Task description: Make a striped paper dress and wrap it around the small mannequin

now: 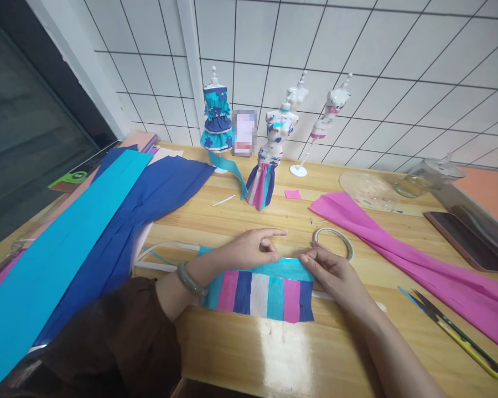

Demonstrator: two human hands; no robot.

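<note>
A striped paper piece in teal, pink, dark blue and white lies on the table, with a turquoise band along its top. My left hand rests at the band's upper edge, index finger stretched out and the other fingers curled; whatever is between them is too small to tell. At the band's right end, my right hand pinches its top edge between thumb and fingers. White strips stick out from beneath the piece on both sides. Just behind my right hand lies a tape roll.
Small mannequins stand at the back beside a phone-like item. Blue crepe paper and turquoise paper cover the left. Pink crepe paper, scissors and a dark phone lie right.
</note>
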